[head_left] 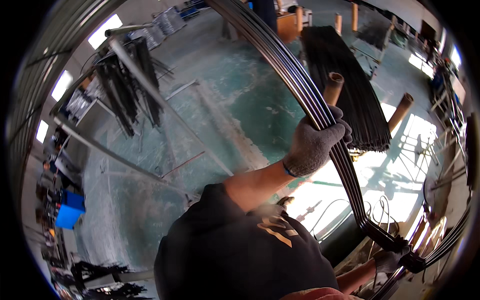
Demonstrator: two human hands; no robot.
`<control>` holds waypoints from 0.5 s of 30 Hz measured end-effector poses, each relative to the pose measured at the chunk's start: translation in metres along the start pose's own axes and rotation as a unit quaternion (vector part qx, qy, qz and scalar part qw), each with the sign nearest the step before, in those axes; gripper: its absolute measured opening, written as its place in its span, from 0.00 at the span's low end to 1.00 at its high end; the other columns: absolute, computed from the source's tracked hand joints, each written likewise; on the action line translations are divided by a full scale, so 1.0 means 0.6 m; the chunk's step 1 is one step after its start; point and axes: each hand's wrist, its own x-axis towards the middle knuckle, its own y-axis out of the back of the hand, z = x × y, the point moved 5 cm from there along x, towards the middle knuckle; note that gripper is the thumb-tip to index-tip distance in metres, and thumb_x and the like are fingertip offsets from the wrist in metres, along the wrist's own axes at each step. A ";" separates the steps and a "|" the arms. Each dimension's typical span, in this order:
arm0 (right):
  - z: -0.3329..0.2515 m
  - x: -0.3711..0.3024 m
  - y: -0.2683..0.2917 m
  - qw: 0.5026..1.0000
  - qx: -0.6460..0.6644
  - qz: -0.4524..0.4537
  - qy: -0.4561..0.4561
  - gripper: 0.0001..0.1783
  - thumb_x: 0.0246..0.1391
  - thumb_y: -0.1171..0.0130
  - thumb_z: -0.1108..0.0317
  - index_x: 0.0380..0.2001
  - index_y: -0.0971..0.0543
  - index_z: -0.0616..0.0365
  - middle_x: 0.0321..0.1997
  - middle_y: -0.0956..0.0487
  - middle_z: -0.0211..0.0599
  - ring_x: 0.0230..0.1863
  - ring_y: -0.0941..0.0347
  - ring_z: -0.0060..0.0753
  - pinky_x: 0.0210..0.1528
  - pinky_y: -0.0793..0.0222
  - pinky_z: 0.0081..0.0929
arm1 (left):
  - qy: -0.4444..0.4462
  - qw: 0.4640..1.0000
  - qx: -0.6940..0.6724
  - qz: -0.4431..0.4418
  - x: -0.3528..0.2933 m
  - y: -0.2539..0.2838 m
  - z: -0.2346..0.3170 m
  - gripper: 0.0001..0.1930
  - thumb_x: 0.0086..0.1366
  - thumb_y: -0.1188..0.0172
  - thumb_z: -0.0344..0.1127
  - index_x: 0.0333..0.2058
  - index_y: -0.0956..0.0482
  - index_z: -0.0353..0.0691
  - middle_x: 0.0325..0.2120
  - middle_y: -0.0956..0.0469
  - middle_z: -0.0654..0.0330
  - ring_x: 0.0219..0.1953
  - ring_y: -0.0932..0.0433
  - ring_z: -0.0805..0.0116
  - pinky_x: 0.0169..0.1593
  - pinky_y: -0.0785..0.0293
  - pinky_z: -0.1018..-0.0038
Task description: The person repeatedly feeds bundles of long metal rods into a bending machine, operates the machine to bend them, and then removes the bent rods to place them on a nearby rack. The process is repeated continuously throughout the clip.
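Note:
A bundle of long, thin, dark shiny strips (292,75) runs from the top middle down to the lower right. They look like metal or plastic profiles. My left hand (315,145), in a grey knitted glove, is closed around the bundle about midway, with its fingers wrapped over the far side. Lower right, my gloved right hand (387,261) is closed at the dark strips, close to a sharp bend where they meet more strips; its fingers are partly hidden.
A thick stack of black strips (345,90) lies beyond my left hand, between upright brown tubes (333,89). Metal frames carry hanging dark strips (132,80) at left. A blue box (70,209) stands far left. Loose cables (332,205) curl over the sunlit floor.

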 end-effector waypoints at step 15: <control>-0.088 -0.255 -0.443 0.946 -0.013 -0.324 0.025 0.20 0.70 0.41 0.59 0.49 0.17 0.68 0.37 0.15 0.41 0.34 0.20 0.31 0.39 0.24 0.29 | -0.204 0.948 -0.074 0.232 -0.171 0.351 0.279 0.10 0.66 0.46 0.20 0.45 0.28 0.34 0.33 0.19 0.48 0.35 0.16 0.51 0.41 0.15 0.59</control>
